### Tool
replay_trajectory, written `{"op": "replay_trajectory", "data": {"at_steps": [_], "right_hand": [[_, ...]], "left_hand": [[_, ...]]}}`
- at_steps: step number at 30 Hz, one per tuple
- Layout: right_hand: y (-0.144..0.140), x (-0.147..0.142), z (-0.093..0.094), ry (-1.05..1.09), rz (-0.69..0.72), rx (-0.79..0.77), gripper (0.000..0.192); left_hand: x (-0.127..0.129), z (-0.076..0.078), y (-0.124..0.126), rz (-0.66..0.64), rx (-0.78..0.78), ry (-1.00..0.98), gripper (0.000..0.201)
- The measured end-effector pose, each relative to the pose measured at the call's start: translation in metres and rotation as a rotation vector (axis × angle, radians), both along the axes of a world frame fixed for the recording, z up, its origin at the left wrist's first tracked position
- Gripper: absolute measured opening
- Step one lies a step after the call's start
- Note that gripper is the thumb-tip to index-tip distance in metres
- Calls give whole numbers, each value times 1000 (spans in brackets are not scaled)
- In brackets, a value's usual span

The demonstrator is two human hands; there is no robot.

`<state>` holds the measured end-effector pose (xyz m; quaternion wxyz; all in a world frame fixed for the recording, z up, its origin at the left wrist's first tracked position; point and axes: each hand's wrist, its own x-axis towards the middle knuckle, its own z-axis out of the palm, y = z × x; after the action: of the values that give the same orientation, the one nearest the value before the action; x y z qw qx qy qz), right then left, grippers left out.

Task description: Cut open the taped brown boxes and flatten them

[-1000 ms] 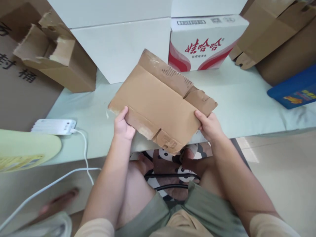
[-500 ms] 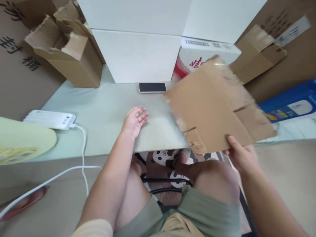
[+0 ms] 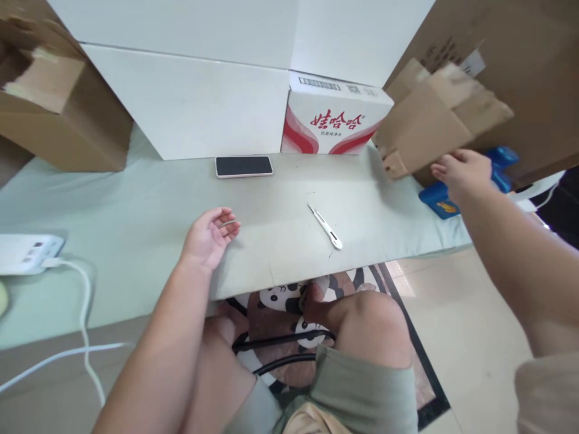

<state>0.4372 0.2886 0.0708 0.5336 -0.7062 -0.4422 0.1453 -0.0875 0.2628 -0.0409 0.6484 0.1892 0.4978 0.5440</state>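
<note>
Nearest, the left hand [image 3: 208, 236] lies palm-up and slack on the pale table [image 3: 136, 211], fingers loosely curled and holding nothing; 1 second ago it gripped the cardboard's near-left edge and has since let go. Just right of it a small white knife [image 3: 325, 226] lies bare on the table, and further back a dark phone [image 3: 244, 166] rests flat by the white boxes [image 3: 190, 102]; both were hidden under the sheet before. The flattened cardboard [image 3: 434, 123] has swung off to the far right, beside the red-printed carton [image 3: 335, 117] and above a blue item [image 3: 441, 199]. The right hand [image 3: 461, 172] reaches under its lower edge; blur there makes it unclear whether the fingers still pinch it or have just released. The working patch is now uncovered.
</note>
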Motion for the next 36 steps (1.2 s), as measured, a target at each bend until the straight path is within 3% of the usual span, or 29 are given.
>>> {"op": "replay_trajectory", "data": {"at_steps": [2,4,9,13,20,26,32,36], "right_hand": [[25,-4,-5,38,-97,-49,22],[33,-23,-14,73,-126,-119,17],[12,-96,-38,76,63,-280,8],[3,-161,-36,-23,271,-348,7],[29,-305,-20,-255,680,-346,21],[56,-453,-17,-600,1005,-256,32],[95,-579,-19,-751,1108,-80,35],[124,-631,-12,-759,1095,-55,30]], "left_hand": [[-2,1,1,-5,-1,8,11],[-3,5,0,22,-23,2,11],[-6,14,-2,68,-37,-50,10],[-6,19,-4,95,3,-102,8],[-17,40,-20,193,50,-151,22],[-42,41,-20,348,69,-209,19],[-63,38,-5,408,65,-248,16],[-73,34,2,397,65,-248,16]]}}
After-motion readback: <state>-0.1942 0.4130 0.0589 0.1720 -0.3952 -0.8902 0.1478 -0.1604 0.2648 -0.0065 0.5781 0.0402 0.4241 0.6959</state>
